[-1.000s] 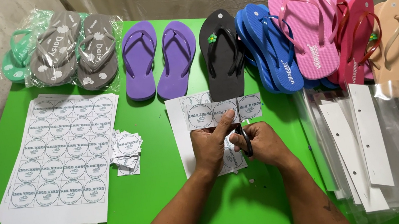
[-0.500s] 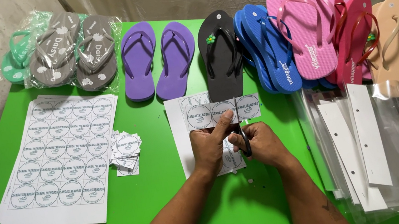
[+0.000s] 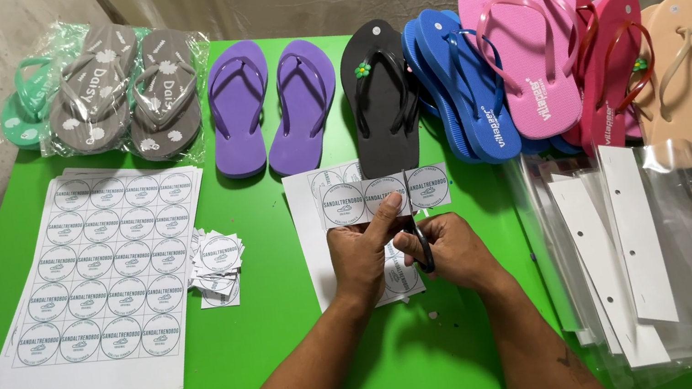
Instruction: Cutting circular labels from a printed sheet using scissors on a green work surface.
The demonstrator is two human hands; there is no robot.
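Note:
My left hand (image 3: 363, 255) pinches a white paper strip of round printed labels (image 3: 383, 196), holding it up over the green table (image 3: 292, 323). My right hand (image 3: 452, 252) grips black-handled scissors (image 3: 420, 243), whose blades point up into the strip between two labels. Under both hands lies a partly cut white label sheet (image 3: 314, 246). A small pile of cut square labels (image 3: 216, 263) sits to the left of my hands.
A stack of full label sheets (image 3: 100, 280) lies at the left. Flip-flops line the back: bagged grey and green pairs (image 3: 118, 96), purple (image 3: 272, 109), black (image 3: 380, 97), blue (image 3: 458, 84), pink (image 3: 527, 50), tan (image 3: 687, 71). Clear bags with white header cards (image 3: 643, 258) lie at the right.

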